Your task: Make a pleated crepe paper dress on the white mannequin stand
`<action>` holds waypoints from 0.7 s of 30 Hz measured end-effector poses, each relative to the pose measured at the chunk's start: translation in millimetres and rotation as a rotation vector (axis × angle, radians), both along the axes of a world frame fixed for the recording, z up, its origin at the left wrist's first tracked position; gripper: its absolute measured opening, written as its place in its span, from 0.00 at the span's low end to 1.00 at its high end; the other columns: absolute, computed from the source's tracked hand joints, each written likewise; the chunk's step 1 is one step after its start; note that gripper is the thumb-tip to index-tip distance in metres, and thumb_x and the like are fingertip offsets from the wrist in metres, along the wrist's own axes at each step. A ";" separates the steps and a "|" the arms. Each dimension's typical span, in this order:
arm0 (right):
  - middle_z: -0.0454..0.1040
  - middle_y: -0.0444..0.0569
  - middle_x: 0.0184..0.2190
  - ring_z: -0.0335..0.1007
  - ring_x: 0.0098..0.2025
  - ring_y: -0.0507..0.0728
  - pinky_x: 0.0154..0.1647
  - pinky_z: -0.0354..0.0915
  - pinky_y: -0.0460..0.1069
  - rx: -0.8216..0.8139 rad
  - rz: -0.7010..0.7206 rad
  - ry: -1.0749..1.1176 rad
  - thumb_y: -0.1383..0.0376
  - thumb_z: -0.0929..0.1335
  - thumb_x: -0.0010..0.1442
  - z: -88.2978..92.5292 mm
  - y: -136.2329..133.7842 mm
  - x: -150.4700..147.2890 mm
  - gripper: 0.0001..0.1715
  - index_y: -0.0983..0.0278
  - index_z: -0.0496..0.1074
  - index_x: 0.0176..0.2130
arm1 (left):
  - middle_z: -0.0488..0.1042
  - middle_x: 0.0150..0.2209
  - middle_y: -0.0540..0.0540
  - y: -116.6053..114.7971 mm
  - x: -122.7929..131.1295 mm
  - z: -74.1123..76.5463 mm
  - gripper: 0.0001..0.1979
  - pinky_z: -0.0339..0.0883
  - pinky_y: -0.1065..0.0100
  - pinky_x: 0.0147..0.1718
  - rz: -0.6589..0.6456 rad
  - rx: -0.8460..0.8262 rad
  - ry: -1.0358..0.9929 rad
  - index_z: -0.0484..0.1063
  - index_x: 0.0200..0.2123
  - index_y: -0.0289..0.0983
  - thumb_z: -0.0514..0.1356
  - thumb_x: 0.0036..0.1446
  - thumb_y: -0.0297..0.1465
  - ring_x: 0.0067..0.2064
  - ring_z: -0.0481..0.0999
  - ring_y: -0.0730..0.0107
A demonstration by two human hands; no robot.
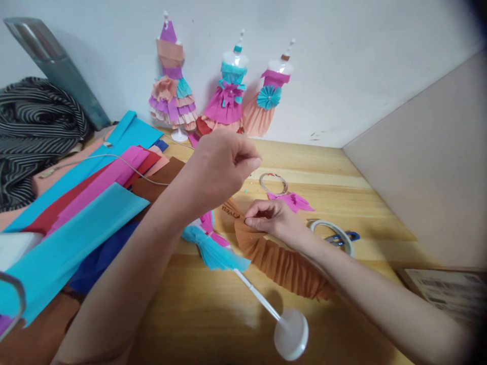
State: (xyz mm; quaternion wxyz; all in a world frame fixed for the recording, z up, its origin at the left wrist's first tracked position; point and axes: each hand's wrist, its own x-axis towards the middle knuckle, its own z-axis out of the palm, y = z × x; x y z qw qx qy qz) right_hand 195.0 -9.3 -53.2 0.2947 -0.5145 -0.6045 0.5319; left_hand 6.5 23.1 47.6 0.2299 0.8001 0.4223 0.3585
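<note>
My right hand [276, 219] pinches one end of a brown strip of crepe paper [283, 268], gathered into pleats and curving to the right under my forearm. Higher up and to the left, my left hand [228, 159] is raised with its fingers curled closed; anything between them is hidden. Below it a small dress form lies on its side, its white stand base [292, 334] towards me. Blue crepe paper [218, 248] and some pink wrap the form, whose upper part is covered by my left arm and hand.
Three dressed forms, including a purple and peach one [171, 96], stand against the wall. Folded crepe paper [87, 223] is piled at left, near a striped cloth [38, 126] and a bottle [61, 66]. Tape rolls [352, 246], a blue cutter [344, 238] and a pink scrap [292, 201] lie right.
</note>
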 end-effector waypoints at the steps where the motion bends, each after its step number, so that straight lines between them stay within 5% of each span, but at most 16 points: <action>1: 0.68 0.43 0.20 0.62 0.23 0.50 0.27 0.59 0.48 0.099 -0.003 -0.063 0.62 0.72 0.47 1.0 1.6 0.5 0.09 0.65 0.71 0.23 | 0.70 0.21 0.51 3.6 0.3 -4.9 0.07 0.60 0.70 0.28 -0.003 0.028 0.015 0.74 0.27 0.34 0.57 0.54 0.25 0.28 0.68 0.73; 5: 0.71 0.48 0.25 0.66 0.30 0.55 0.34 0.62 0.51 0.593 0.046 -0.378 0.70 0.68 0.52 6.2 9.9 2.5 0.07 0.64 0.72 0.24 | 0.75 0.27 0.47 21.4 5.2 -33.6 0.07 0.62 0.69 0.31 -0.061 0.056 0.120 0.76 0.30 0.33 0.57 0.53 0.26 0.31 0.71 0.71; 7: 0.72 0.49 0.27 0.66 0.32 0.56 0.35 0.62 0.51 0.702 0.083 -0.485 0.72 0.67 0.53 5.8 14.6 2.9 0.08 0.64 0.74 0.25 | 0.77 0.31 0.45 27.9 9.0 -48.8 0.09 0.62 0.68 0.35 -0.125 0.037 0.179 0.76 0.32 0.34 0.56 0.53 0.27 0.35 0.72 0.69; 12: 0.72 0.48 0.25 0.67 0.32 0.56 0.35 0.62 0.49 0.647 0.076 -0.564 0.73 0.68 0.52 -10.0 27.4 1.7 0.07 0.64 0.73 0.25 | 0.76 0.26 0.46 31.7 14.7 -69.6 0.09 0.60 0.69 0.31 -0.282 -0.115 0.366 0.76 0.27 0.34 0.55 0.53 0.29 0.31 0.70 0.69; 21: 0.74 0.48 0.27 0.68 0.29 0.54 0.31 0.62 0.48 0.588 0.019 -0.562 0.70 0.70 0.52 -33.1 37.2 -3.4 0.05 0.64 0.74 0.25 | 0.74 0.28 0.44 30.0 23.0 -81.9 0.07 0.64 0.67 0.36 -0.185 -0.055 0.652 0.74 0.28 0.35 0.58 0.54 0.30 0.37 0.73 0.63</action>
